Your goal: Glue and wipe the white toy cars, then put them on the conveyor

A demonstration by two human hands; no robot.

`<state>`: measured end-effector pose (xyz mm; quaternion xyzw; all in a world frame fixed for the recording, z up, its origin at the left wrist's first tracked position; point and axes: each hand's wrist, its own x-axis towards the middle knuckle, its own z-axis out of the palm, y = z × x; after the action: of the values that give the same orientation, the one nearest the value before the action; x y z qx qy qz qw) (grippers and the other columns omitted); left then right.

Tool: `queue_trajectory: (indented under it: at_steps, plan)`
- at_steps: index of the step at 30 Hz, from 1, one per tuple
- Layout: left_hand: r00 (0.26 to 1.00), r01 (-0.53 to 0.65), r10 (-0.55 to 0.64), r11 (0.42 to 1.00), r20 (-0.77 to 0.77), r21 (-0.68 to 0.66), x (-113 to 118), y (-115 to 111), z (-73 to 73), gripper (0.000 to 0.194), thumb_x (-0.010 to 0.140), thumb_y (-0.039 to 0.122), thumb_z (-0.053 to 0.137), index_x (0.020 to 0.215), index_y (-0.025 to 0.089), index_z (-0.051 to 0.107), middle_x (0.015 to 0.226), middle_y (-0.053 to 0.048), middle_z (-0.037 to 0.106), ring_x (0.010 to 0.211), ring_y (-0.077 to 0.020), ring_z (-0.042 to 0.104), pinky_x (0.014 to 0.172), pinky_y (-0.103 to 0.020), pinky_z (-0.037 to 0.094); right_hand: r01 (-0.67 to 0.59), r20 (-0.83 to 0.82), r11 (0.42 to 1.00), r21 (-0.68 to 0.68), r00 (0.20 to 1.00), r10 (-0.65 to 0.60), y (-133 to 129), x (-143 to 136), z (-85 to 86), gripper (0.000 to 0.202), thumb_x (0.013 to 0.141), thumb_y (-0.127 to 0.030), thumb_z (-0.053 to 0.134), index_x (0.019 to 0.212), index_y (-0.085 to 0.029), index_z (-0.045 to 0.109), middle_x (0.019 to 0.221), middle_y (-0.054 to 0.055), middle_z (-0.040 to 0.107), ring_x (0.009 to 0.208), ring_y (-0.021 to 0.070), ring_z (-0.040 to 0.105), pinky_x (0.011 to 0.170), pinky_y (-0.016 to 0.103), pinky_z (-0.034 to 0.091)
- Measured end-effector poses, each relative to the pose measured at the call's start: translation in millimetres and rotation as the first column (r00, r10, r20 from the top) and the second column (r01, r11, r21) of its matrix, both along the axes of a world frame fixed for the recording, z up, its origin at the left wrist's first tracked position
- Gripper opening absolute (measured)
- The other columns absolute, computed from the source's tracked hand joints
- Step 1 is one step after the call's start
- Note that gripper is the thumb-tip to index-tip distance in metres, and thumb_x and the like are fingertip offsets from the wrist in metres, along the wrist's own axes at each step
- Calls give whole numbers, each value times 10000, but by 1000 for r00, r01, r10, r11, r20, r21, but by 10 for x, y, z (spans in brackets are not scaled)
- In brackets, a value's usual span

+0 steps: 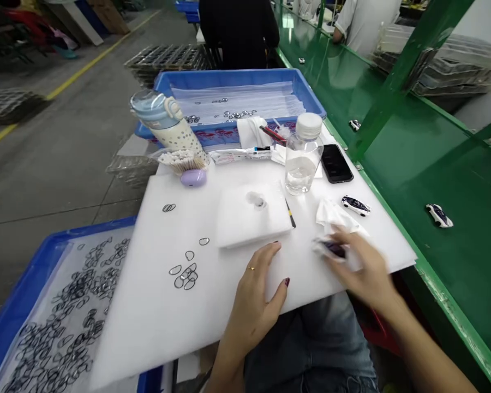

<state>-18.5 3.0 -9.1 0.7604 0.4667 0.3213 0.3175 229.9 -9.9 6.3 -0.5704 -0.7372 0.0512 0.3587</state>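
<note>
My right hand (362, 267), smeared by motion, grips a small white-and-dark toy car (334, 249) at the right side of the white work board. A crumpled white cloth (333, 214) lies just beyond it, and another toy car (355, 206) stands past the cloth. My left hand (253, 300) rests low over the board with thumb and fingers apart, holding nothing. Ahead of that hand is a square white foam pad (251, 215) with a small clear round piece (258, 202) on top. Several thin dark rings (187, 277) lie to its left.
A blue tray (28, 267) of many rings stands lower left; another blue tray (311, 95) is behind the board. A bottle (300, 169), phone (336, 164), tumbler (169, 123) and cotton swabs (182, 159) line the back. Toy cars sit on the green conveyor (466, 262) at right.
</note>
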Motion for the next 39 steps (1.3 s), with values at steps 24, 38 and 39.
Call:
queue_trajectory:
  at_steps: [24, 38, 39]
  plan:
    - [977, -116, 142, 980, -156, 163, 22, -250, -17, 655, 930, 236, 586, 1520, 285, 306, 1417, -129, 550, 1254, -306, 605, 965, -462, 583, -563, 231, 823, -75, 793, 563, 232, -263, 194, 410, 902, -42, 496, 1256, -218, 604, 1180, 74, 721, 1099, 177, 677, 933, 327, 567]
    - [976, 171, -168, 985, -136, 6, -54, -108, 121, 587, 718, 229, 859, 1260, 255, 635, 1410, -54, 606, 1111, -284, 610, 941, -472, 576, -511, -252, 733, -450, 860, 444, 1222, -786, 709, 279, 972, -425, 482, 847, -218, 621, 837, 41, 683, 884, 242, 661, 870, 417, 493]
    - [979, 162, -158, 987, -127, 22, -45, -84, 130, 590, 702, 250, 870, 1246, 238, 643, 1361, -56, 643, 1084, -287, 604, 927, -481, 573, -575, -344, 700, -423, 817, 463, 1165, -761, 724, 284, 977, -437, 486, 858, -222, 629, 900, 49, 684, 970, 250, 652, 902, 417, 484]
